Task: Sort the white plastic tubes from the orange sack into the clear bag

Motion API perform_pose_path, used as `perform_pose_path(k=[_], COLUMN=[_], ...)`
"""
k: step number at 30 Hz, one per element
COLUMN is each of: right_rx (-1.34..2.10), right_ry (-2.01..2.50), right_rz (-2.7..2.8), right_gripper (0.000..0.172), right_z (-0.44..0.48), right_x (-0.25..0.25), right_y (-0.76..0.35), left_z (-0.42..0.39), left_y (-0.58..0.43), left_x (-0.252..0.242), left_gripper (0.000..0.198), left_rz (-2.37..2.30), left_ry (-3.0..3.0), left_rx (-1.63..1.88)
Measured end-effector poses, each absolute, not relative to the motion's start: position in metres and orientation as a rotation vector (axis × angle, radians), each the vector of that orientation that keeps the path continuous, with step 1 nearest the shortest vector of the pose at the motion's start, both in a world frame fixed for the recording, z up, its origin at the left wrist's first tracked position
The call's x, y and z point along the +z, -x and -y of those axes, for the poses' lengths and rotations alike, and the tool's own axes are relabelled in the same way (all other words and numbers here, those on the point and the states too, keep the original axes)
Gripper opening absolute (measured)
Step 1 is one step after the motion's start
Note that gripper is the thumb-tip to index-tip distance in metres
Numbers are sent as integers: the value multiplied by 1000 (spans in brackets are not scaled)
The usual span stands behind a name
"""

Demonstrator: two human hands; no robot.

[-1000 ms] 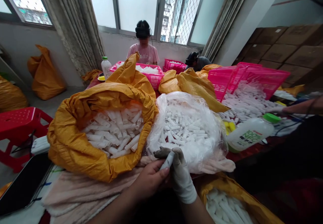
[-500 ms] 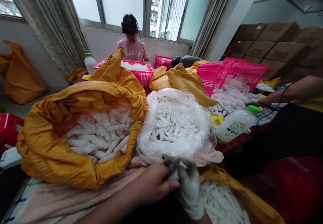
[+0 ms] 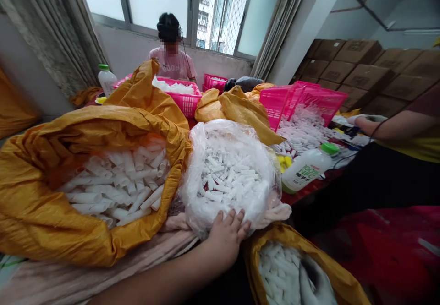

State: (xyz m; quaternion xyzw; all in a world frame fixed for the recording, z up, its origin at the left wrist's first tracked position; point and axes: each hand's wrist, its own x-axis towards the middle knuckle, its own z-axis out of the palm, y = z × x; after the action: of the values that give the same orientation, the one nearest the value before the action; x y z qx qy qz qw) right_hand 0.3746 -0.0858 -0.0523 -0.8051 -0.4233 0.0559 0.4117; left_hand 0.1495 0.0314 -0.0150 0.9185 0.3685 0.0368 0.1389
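My bare left hand (image 3: 225,234) lies with fingers spread flat against the front of a clear plastic bag (image 3: 195,204) full of short white caps (image 3: 227,177). It holds nothing. My white-gloved right hand (image 3: 314,282) is down inside a small yellow bag (image 3: 347,284) at the bottom edge, among long white tubes (image 3: 275,273). Its fingers are partly hidden, so I cannot make out any grip. A large yellow bag (image 3: 34,222) of white tubes (image 3: 113,186) stands open to the left.
A white bottle with a green cap (image 3: 305,167) lies right of the clear bag. Pink baskets (image 3: 309,99) spill white tubes. A co-worker's arm (image 3: 395,126) reaches in from the right. Another person (image 3: 170,57) sits by the window. Cardboard boxes (image 3: 360,71) are stacked behind.
Both hands were joined on a white tube. They have parted: the right hand dropped into the small yellow bag, the left moved onto the clear bag. The view swung right.
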Motion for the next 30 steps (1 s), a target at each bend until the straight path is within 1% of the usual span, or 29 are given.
perform_pose_path(k=[3, 5, 6, 9, 11, 13, 16, 18, 19, 21, 22, 24, 25, 27, 30], right_rx=[185, 153, 113, -6, -35, -34, 28, 88, 107, 122, 137, 175, 192, 208, 190], right_ry=[1734, 1576, 1588, 1910, 2024, 1935, 1708, 1606, 1587, 1569, 1546, 1472, 1430, 1371, 1371], right_rz=[1209, 1442, 1577, 1934, 2052, 2063, 1908, 1797, 1774, 1746, 1715, 1622, 1572, 1517, 1538], right_gripper=[33, 30, 29, 25, 23, 23, 25, 26, 27, 30, 31, 35, 36, 35, 30], right_z=[34, -13, -37, -93, -111, -116, -109, -103, -101, -98, -97, -96, -96, -95, -93], right_x=[-24, 0, 10, 24, 17, 2, -21, -30, -33, -35, -37, -39, -41, -43, -45], right_y=[-349, -323, -310, -282, -272, -269, -270, -272, -273, -274, -274, -274, -275, -276, -279], left_z=[-17, -14, -14, -16, -17, -16, -12, -11, -13, -24, -31, -49, -57, -69, -74], left_y=[-152, -158, -162, -172, -170, -160, -125, -90, -71, -31, -13, 16, 26, 37, 39], left_x=[-38, -52, -57, -66, -63, -52, -24, -1, 10, 29, 35, 39, 38, 33, 28], left_gripper=[53, 52, 51, 48, 46, 46, 46, 39, 34, 28, 31, 38, 37, 31, 25], left_rz=[-1150, -1210, -1237, -1295, -1243, -1094, -798, -768, -902, -1419, -1654, -2011, -2063, -2073, -2054], left_ry=[-2742, -2828, -2864, -2907, -2904, -2894, -2820, -2679, -2562, -2320, -2232, -2111, -2064, -2011, -1994], left_rx=[131, 139, 124, 44, 21, 93, 402, 655, 773, 951, 932, 703, 565, 401, 362])
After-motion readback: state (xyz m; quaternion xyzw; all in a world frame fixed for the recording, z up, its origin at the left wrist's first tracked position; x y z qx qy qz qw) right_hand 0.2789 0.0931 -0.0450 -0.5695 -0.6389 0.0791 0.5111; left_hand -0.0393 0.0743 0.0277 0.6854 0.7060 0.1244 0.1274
